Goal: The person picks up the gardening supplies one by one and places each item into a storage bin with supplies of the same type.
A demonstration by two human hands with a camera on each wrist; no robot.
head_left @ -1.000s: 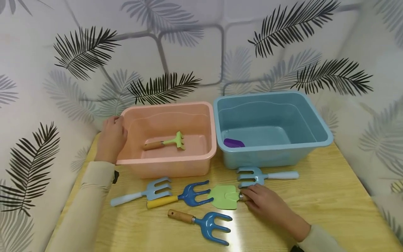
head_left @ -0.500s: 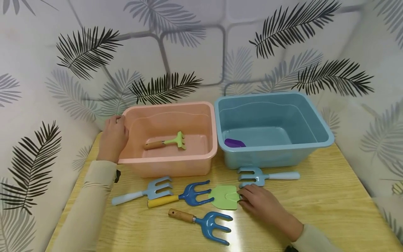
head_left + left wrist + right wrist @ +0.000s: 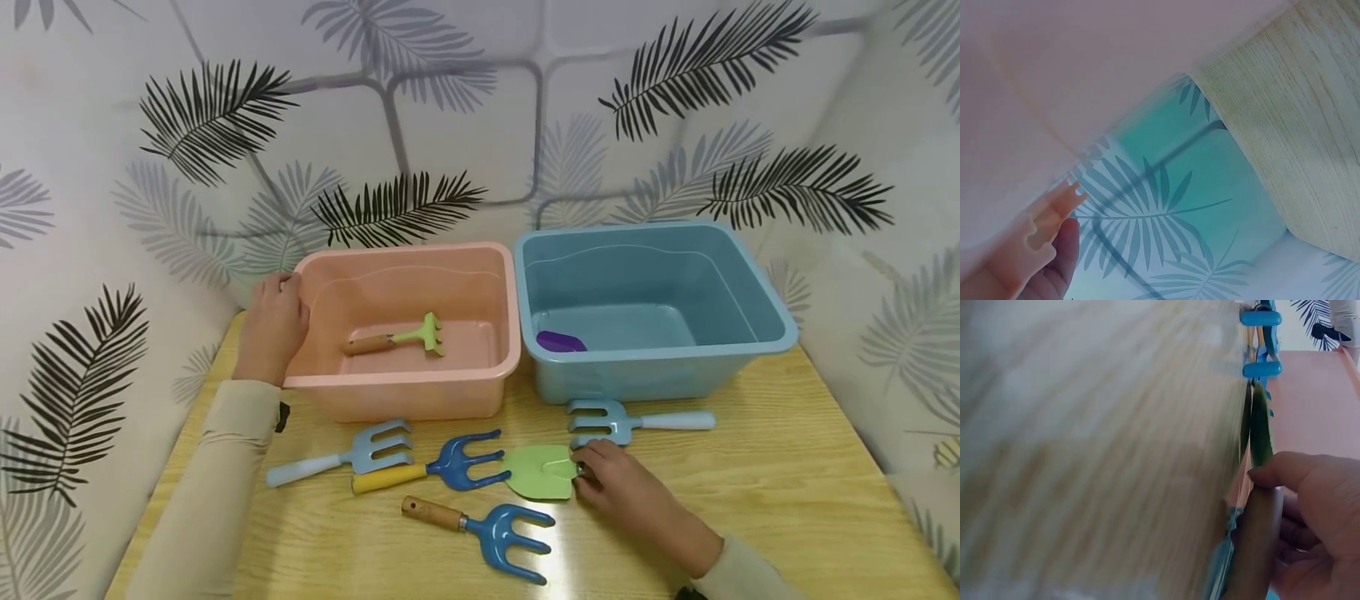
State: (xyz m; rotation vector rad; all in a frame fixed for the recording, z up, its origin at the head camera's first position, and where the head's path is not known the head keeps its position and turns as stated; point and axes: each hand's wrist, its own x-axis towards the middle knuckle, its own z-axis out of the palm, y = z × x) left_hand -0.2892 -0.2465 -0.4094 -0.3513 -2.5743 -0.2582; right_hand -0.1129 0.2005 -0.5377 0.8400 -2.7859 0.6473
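The left hand grips the pink tub; the right hand pinches the green shovel; just beyond this hand lies a pale blue fork

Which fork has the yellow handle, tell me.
The blue fork whose tines point at the green shovel. The front fork has a wooden handle; left fork and right fork have pale ones.
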